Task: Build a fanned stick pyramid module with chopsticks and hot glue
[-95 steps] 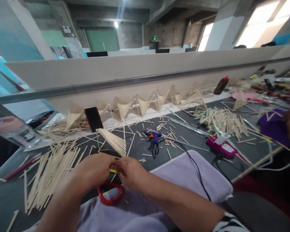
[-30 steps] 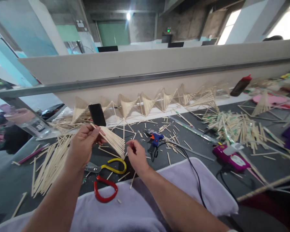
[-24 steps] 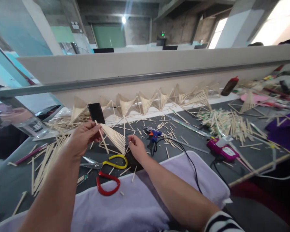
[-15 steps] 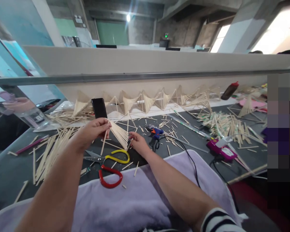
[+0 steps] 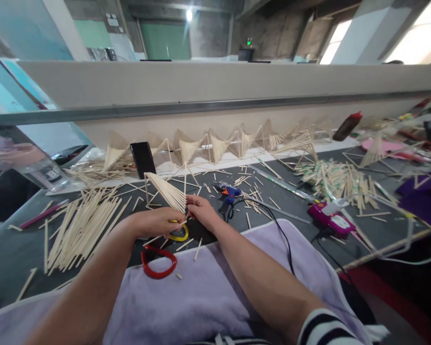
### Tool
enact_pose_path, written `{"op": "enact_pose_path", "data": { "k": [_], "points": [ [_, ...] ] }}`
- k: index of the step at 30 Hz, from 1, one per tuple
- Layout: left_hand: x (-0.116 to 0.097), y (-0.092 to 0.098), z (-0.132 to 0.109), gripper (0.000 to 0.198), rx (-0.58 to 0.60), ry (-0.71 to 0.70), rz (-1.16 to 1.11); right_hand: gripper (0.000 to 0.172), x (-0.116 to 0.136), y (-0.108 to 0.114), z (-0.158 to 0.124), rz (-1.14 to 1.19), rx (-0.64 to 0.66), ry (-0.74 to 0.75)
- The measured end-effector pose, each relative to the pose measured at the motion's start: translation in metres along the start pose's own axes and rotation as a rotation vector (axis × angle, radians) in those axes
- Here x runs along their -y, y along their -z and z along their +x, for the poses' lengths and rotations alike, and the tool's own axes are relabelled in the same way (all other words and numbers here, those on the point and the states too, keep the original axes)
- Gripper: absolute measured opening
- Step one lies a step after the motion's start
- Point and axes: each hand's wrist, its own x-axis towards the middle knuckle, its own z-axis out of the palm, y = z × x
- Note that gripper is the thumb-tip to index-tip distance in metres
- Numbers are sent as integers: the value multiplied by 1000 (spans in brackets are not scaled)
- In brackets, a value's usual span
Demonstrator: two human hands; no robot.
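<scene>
A fan-shaped model of thin wooden sticks (image 5: 167,189) stands on the dark table in front of me. At its right lower corner, my right hand (image 5: 202,211) pinches the edge with thumb and fingertips. My left hand (image 5: 161,222) is closed just below the fan, and a pale wooden stick (image 5: 183,223) pokes out at its fingertips. Scissors with one yellow and one red handle (image 5: 159,274) lie under the left hand, which covers their blades. A blue glue gun (image 5: 231,193) rests to the right of my right hand.
Loose sticks (image 5: 82,230) lie at left, beside a phone (image 5: 142,158) and a bottle (image 5: 39,165). Similar stick models (image 5: 219,146) line the back. Stick scraps (image 5: 339,184), a magenta device (image 5: 330,218) and cables are at right. A lilac towel (image 5: 201,297) covers the front edge.
My left hand has let go of the fan's upper corner and moved down and right, over the scissors. My right hand stays at the fan's right corner. The view has shifted slightly.
</scene>
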Motion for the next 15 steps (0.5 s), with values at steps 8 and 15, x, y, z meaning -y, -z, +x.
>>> {"op": "enact_pose_path", "data": {
  "k": [8, 15],
  "points": [
    [6, -13, 18, 23, 19, -57, 291, 36, 3, 2, 0, 298, -76, -61],
    [15, -7, 13, 23, 12, 2, 359, 32, 11, 4, -3, 430, -8, -61]
  ]
}}
